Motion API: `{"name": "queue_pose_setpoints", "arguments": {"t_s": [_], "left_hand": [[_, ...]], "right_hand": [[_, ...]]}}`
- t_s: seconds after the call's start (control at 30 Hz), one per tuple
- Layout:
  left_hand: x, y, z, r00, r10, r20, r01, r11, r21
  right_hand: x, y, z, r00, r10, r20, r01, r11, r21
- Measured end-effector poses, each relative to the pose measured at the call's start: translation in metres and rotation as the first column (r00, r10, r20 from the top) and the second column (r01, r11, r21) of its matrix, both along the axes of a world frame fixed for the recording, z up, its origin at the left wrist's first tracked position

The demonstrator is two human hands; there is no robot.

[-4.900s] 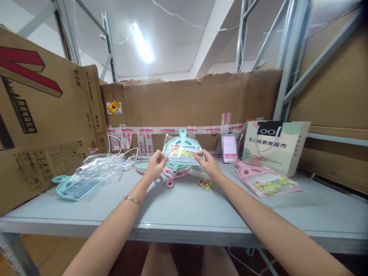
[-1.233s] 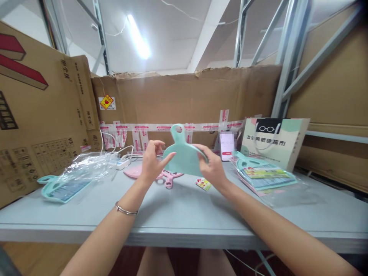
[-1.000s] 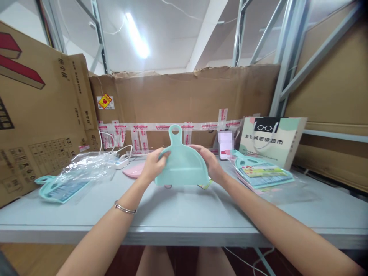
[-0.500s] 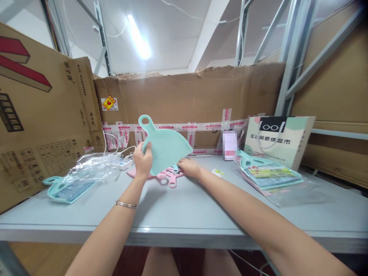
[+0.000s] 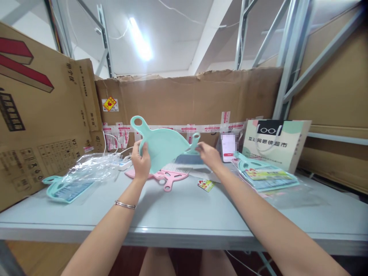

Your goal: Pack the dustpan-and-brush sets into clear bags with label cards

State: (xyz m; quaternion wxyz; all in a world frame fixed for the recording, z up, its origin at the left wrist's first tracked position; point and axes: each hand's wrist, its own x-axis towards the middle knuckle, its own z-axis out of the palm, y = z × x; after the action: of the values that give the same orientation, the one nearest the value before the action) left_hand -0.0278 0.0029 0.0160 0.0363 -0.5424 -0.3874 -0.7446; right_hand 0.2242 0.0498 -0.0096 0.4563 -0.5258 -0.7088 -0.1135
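My left hand (image 5: 141, 159) is closed on the side of a mint-green dustpan (image 5: 166, 147), held tilted above the table with its ringed handle pointing up and left. Behind the pan's right edge, a mint-green hand brush (image 5: 194, 142) with blue-grey bristles pointing down is raised, pinched in my right hand (image 5: 209, 155). The dustpan hides part of the brush head. Beneath them a pink brush (image 5: 174, 177) with pale bristles lies on the table, beside a pink dustpan (image 5: 130, 173) partly covered by my left hand and the green pan.
Bagged mint dustpan sets lie at left (image 5: 69, 191) and right (image 5: 267, 178). A small printed card (image 5: 206, 185) rests on the grey table (image 5: 184, 214). A phone (image 5: 229, 147) and a paper bag (image 5: 273, 143) stand at the back right. Large cartons (image 5: 184, 99) border the table.
My right hand has lifted the green brush off the pink items, upward and to the right. The green dustpan has shifted slightly left, and the pink brush is more exposed.
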Motion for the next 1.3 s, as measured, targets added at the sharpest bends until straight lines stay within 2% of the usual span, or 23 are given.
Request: {"name": "queue_pose_setpoints", "arguments": {"t_s": [0.03,0.1,0.17,0.27,0.33,0.43,0.5,0.67,0.83,0.93,1.1,1.3], "left_hand": [[0.0,0.0,0.0,1.0,0.027,0.014,-0.027,0.999,0.029],[-0.001,0.001,0.0,0.998,0.056,0.031,-0.057,0.997,0.045],[0.001,0.001,0.0,0.999,0.027,0.028,-0.027,1.0,0.0],[0.006,0.003,-0.003,0.993,-0.121,-0.015,0.117,0.984,-0.137],[0.011,0.004,-0.007,0.959,-0.277,-0.053,0.255,0.934,-0.251],[0.019,0.006,-0.014,0.857,-0.512,-0.061,0.446,0.796,-0.41],[0.024,0.005,-0.017,0.808,-0.588,-0.039,0.51,0.731,-0.453],[0.035,-0.005,-0.02,0.778,-0.627,-0.016,0.555,0.7,-0.449],[0.04,-0.006,-0.026,0.767,-0.622,-0.156,0.492,0.727,-0.48],[0.038,-0.004,-0.027,0.766,-0.61,-0.201,0.465,0.743,-0.482],[0.038,-0.005,-0.026,0.733,-0.643,-0.224,0.461,0.711,-0.531],[0.039,-0.002,-0.03,0.734,-0.654,-0.183,0.489,0.696,-0.526]], "right_hand": [[0.009,0.0,0.005,0.98,0.012,-0.198,0.007,0.996,0.094],[0.021,-0.002,0.015,0.857,0.098,-0.506,0.039,0.967,0.254],[0.022,-0.01,0.023,0.752,0.226,-0.619,-0.004,0.941,0.338],[0.006,-0.033,0.03,0.74,0.423,-0.523,-0.279,0.901,0.333],[-0.012,-0.049,0.029,0.777,0.478,-0.41,-0.406,0.878,0.253],[-0.038,-0.066,0.022,0.856,0.425,-0.294,-0.408,0.905,0.121],[-0.05,-0.069,0.015,0.896,0.35,-0.273,-0.343,0.936,0.076],[-0.061,-0.061,0.001,0.948,0.225,-0.224,-0.183,0.964,0.191],[-0.064,-0.054,-0.01,0.98,0.078,-0.183,-0.041,0.979,0.197],[-0.065,-0.056,-0.008,0.987,0.074,-0.142,-0.047,0.982,0.183],[-0.057,-0.061,0.004,0.999,0.044,-0.016,-0.041,0.988,0.15],[-0.047,-0.051,0.003,0.991,0.056,-0.117,-0.053,0.998,0.032]]}}
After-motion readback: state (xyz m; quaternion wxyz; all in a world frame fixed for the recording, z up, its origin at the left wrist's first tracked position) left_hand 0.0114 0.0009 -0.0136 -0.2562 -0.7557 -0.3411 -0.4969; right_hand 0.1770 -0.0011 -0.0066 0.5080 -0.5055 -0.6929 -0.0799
